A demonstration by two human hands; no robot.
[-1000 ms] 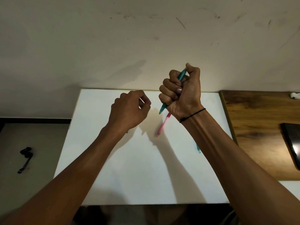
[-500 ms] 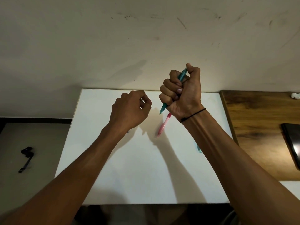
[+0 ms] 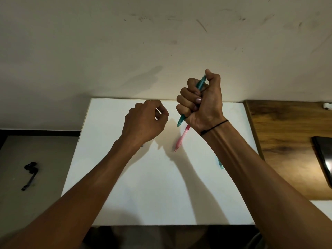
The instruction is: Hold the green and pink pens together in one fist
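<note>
Teal pen [image 3: 200,86] held in right-hand fist above white table [image 3: 125,194].

The right hand [image 3: 202,103] wraps all fingers around the teal pen, thumb on its upper end, tip emerging below the fist and angled down-left; this grip is closed on the pen and raised clear of the table. A black cord [image 3: 214,127] circles the right wrist. The left hand [image 3: 144,123] hovers just beside it, fingers curled, holding nothing that can be made out. A pink pen [image 3: 181,141] lies on the table under the right wrist. A second teal object [image 3: 220,164] shows beside the right forearm, mostly hidden. A wooden table [image 3: 287,141] adjoins on the right, carrying a dark flat object [image 3: 323,159].
</note>
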